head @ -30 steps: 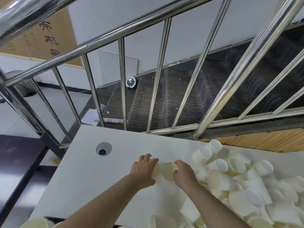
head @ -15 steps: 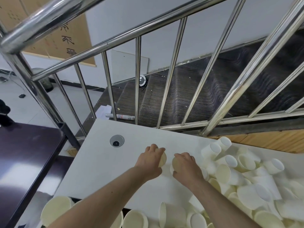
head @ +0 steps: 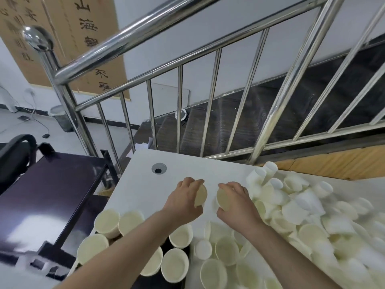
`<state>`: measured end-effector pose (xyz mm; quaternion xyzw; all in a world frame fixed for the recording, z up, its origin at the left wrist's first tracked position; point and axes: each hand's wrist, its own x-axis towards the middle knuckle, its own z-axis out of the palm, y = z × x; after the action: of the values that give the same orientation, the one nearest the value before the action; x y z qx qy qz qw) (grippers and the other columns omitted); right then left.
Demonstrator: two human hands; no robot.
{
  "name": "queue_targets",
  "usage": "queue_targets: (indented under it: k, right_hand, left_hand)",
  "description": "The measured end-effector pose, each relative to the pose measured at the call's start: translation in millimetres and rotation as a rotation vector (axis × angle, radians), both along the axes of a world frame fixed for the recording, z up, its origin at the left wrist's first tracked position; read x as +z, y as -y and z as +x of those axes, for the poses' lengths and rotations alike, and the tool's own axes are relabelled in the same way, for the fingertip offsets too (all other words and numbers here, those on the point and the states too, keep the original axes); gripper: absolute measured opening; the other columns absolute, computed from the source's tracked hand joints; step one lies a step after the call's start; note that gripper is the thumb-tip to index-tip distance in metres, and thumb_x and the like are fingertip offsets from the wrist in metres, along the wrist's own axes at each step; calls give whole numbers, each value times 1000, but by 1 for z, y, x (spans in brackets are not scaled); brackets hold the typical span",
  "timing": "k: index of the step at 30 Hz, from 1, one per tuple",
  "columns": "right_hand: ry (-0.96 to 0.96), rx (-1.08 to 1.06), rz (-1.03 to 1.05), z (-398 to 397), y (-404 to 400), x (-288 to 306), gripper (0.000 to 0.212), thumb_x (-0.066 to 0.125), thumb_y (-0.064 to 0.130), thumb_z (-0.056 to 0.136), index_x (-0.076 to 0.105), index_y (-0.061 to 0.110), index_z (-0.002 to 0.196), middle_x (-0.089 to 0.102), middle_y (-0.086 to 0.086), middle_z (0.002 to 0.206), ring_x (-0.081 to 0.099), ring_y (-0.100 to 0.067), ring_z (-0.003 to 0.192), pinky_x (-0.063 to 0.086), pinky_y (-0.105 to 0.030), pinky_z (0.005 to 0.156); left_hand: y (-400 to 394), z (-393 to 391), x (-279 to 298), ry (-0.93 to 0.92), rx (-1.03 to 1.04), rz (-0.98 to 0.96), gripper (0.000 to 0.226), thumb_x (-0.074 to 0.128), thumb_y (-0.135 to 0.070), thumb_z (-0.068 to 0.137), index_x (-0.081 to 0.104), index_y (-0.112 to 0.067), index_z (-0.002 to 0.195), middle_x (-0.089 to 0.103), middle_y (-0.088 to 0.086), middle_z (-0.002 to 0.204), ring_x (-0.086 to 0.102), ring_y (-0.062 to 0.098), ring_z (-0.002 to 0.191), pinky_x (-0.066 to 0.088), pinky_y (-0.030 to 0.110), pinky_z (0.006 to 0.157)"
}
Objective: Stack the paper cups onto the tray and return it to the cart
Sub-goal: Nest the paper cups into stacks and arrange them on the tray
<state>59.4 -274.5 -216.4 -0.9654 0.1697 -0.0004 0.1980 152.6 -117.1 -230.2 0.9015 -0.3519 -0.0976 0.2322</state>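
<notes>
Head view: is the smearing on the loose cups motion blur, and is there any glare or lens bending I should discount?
Head view: the cup pile smears toward the lower right, likely motion blur; both hands, left hand and right hand, stay fairly sharp; the steel railing shows bright glare; its bars bow, a wide-angle effect.

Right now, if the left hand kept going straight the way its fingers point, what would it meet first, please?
The left hand, holding a cup, points up and away across the bare table. The first thing in that line looks like the railing beyond the table's far edge, though depth is hard to judge.
</notes>
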Motion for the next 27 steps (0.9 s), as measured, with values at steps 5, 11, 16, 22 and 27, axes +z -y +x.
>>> queue_targets:
  k: [5, 11, 16, 22, 27]
  right_hand:
    - [45, 62, 11, -45, -37, 13, 68, 59, 23, 83, 33, 30, 146, 28, 9, 143, 24, -14, 134, 45, -30, 96]
    - [52, 135, 43, -73, -84, 21, 68, 60, 23, 83, 33, 28, 146, 29, 8, 143, 25, -16, 135, 43, -31, 100]
    - [42, 183, 61, -72, -126, 23, 68, 59, 25, 84, 32, 28, 146, 30, 8, 142, 27, -15, 133, 44, -30, 98]
    - [4, 230, 74, -48, -186, 14, 68, 56, 25, 84, 30, 28, 147, 29, 8, 143, 29, -14, 133, 45, -31, 98]
    - [-68, 224, 90, -24, -226, 1, 69, 57, 26, 84, 29, 28, 147, 29, 9, 144, 29, -15, 133, 44, -32, 98]
  left_hand:
    - [-38, -47, 17, 39, 24, -25, 75, 60, -28, 83, 24, -28, 148, 31, -4, 142, 36, 19, 125, 45, 29, 90]
    - [-100, -82, 29, 42, 91, -77, 76, 63, -26, 82, 24, -30, 147, 30, -7, 142, 35, 17, 127, 41, 25, 96]
    - [-155, -85, 27, 48, 176, -71, 75, 65, -27, 81, 28, -29, 146, 31, -5, 140, 40, 18, 126, 43, 29, 97]
    - [-228, -59, 14, 25, 262, 14, 75, 65, -30, 81, 28, -30, 146, 29, -7, 141, 43, 15, 122, 49, 26, 88]
    - [-260, -38, 1, -18, 236, 90, 74, 64, -31, 81, 27, -30, 145, 31, -7, 137, 41, 13, 121, 50, 25, 86]
